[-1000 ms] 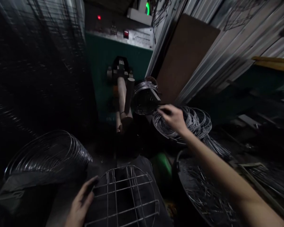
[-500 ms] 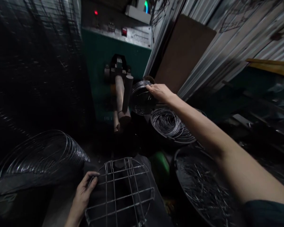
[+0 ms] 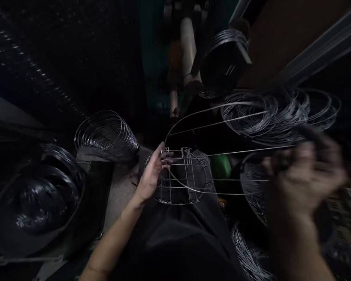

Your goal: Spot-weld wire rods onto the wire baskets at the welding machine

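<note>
Since half a second ago your view had dropped and your right arm had swung back from the spool toward you. At far left sat a dark tub of coiled wire (image 3: pixel 35 199), then a loose wire coil (image 3: pixel 107 134). Your left hand (image 3: pixel 152 175) pinched the rim of the wire basket frame (image 3: pixel 181 177) on your lap. Your right hand (image 3: pixel 305 175) — blurred — seemingly gripped a wire ring (image 3: pixel 210 113); how firmly, I cannot tell.
</note>
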`<act>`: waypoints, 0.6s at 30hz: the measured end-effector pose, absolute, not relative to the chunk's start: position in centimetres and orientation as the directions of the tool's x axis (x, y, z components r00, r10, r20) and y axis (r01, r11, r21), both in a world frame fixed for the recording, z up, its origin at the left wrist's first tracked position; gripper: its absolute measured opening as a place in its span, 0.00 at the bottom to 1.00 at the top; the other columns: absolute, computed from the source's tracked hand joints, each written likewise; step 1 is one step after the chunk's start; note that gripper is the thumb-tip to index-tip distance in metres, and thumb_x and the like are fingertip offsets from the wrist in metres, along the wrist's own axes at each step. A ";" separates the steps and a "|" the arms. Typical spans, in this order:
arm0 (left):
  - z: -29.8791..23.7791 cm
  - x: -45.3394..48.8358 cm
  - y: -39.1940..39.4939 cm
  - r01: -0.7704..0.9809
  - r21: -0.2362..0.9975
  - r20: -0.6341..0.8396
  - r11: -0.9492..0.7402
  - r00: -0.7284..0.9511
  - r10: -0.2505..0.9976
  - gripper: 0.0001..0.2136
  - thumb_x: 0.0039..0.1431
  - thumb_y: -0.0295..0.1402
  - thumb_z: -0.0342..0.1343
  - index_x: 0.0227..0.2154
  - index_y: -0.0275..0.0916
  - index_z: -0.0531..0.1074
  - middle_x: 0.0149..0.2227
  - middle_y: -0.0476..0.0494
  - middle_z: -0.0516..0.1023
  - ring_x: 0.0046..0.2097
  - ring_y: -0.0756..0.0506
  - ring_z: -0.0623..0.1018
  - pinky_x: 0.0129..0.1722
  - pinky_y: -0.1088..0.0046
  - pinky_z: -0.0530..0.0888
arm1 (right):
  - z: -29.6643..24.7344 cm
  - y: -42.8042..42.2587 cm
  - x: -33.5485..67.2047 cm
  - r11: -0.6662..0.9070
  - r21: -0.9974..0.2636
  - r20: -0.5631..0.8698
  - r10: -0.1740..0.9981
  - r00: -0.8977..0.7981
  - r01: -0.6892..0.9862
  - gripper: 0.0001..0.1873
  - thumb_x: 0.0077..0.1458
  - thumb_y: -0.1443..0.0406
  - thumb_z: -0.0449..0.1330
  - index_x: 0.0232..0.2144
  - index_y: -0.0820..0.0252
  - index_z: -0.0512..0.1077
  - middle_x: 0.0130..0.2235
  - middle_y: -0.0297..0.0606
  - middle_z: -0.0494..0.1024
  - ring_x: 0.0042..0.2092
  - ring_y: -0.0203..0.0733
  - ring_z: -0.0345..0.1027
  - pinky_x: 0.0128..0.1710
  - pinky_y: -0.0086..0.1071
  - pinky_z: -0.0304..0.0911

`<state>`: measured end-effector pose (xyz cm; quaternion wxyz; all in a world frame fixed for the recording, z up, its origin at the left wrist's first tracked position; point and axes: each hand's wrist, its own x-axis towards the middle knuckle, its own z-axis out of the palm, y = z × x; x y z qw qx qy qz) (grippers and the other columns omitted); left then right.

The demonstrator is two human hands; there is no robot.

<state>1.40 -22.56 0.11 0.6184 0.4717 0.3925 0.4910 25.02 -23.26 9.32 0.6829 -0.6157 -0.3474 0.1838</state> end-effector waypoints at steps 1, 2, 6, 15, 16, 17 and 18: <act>0.3 0.8 -22.8 -0.209 0.975 -0.041 0.076 0.169 0.985 0.31 0.63 0.53 0.46 0.63 0.43 0.54 0.46 0.39 0.74 0.39 0.48 0.76 0.41 0.72 0.74 | 7.8 -23.7 24.5 0.146 -0.973 0.231 0.695 0.681 0.181 0.17 0.55 0.59 0.59 0.47 0.51 0.73 0.20 0.24 0.56 0.19 0.28 0.52 0.17 0.26 0.59; 0.5 -0.1 -23.0 -0.152 0.986 -0.056 0.071 0.105 0.993 0.28 0.63 0.50 0.47 0.62 0.43 0.56 0.39 0.43 0.76 0.32 0.51 0.74 0.33 0.76 0.73 | 6.3 -24.1 24.0 0.080 -0.974 0.201 0.734 0.649 0.210 0.18 0.56 0.59 0.58 0.48 0.53 0.73 0.20 0.25 0.60 0.20 0.30 0.56 0.20 0.29 0.63; 0.1 -3.5 -21.9 0.304 0.952 -0.010 0.038 -0.092 0.996 0.20 0.64 0.41 0.51 0.56 0.40 0.68 0.31 0.47 0.78 0.29 0.50 0.74 0.32 0.77 0.73 | 1.8 -26.3 23.4 -0.183 -0.842 0.056 0.906 0.420 0.508 0.20 0.58 0.56 0.54 0.50 0.55 0.72 0.41 0.39 0.78 0.41 0.44 0.73 0.43 0.43 0.70; -2.9 -3.0 -19.8 0.711 0.702 -0.074 0.048 0.005 0.997 0.17 0.63 0.37 0.53 0.54 0.42 0.70 0.50 0.44 0.76 0.52 0.40 0.76 0.53 0.64 0.71 | -1.6 -26.8 24.1 -0.160 -0.562 0.132 0.951 0.279 0.811 0.22 0.59 0.60 0.46 0.52 0.56 0.71 0.44 0.44 0.78 0.47 0.50 0.72 0.49 0.47 0.67; -2.9 -2.8 -19.9 0.732 0.680 -0.067 0.039 0.010 0.998 0.17 0.63 0.38 0.54 0.54 0.43 0.70 0.50 0.44 0.76 0.52 0.40 0.76 0.53 0.63 0.71 | -1.8 -26.6 24.2 -0.164 -0.552 0.130 0.952 0.279 0.818 0.22 0.59 0.61 0.46 0.52 0.56 0.71 0.43 0.44 0.78 0.47 0.49 0.72 0.49 0.47 0.67; -2.8 -2.7 -20.1 0.755 0.655 -0.056 0.025 0.016 0.998 0.18 0.62 0.38 0.55 0.54 0.43 0.69 0.50 0.44 0.76 0.51 0.39 0.76 0.53 0.63 0.71 | -1.9 -26.6 24.2 -0.165 -0.546 0.128 0.952 0.277 0.821 0.22 0.59 0.61 0.46 0.52 0.57 0.71 0.43 0.44 0.78 0.46 0.49 0.72 0.49 0.47 0.67; -2.7 -2.7 -20.2 0.779 0.627 -0.044 0.015 0.017 0.999 0.18 0.62 0.38 0.55 0.54 0.43 0.69 0.50 0.44 0.76 0.50 0.39 0.76 0.52 0.63 0.71 | -2.0 -26.6 24.2 -0.164 -0.543 0.127 0.953 0.274 0.823 0.22 0.59 0.61 0.46 0.52 0.57 0.71 0.42 0.44 0.78 0.46 0.49 0.72 0.49 0.46 0.67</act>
